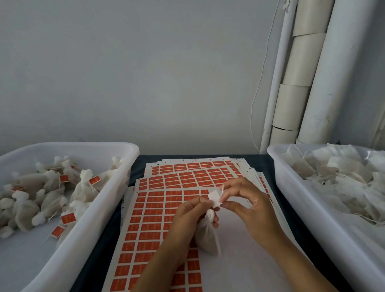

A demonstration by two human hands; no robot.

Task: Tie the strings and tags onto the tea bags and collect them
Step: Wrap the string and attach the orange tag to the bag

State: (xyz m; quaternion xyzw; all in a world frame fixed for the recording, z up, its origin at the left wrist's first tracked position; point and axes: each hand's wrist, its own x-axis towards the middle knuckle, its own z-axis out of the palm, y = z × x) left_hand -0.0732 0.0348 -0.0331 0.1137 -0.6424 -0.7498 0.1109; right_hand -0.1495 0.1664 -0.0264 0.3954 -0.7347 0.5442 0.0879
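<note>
Left hand [187, 217] is pinching the gathered neck of a soft gauzy tea bag [208, 236] hanging just below the grip; right hand [243, 201] is pinching a small white tag [215, 197] just above it, over the orange label sheets [146, 217]. Mid-task, I'd judge: left tub [113, 197] is holding a modest pile of tagged bags while right tub [305, 206] is sitting heaped with untagged ones.

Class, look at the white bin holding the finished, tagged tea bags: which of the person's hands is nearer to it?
The left hand. It grips a tea bag just right of the bin, over the sticker sheets; the right hand, pinching a white tag, is farther right.
</note>
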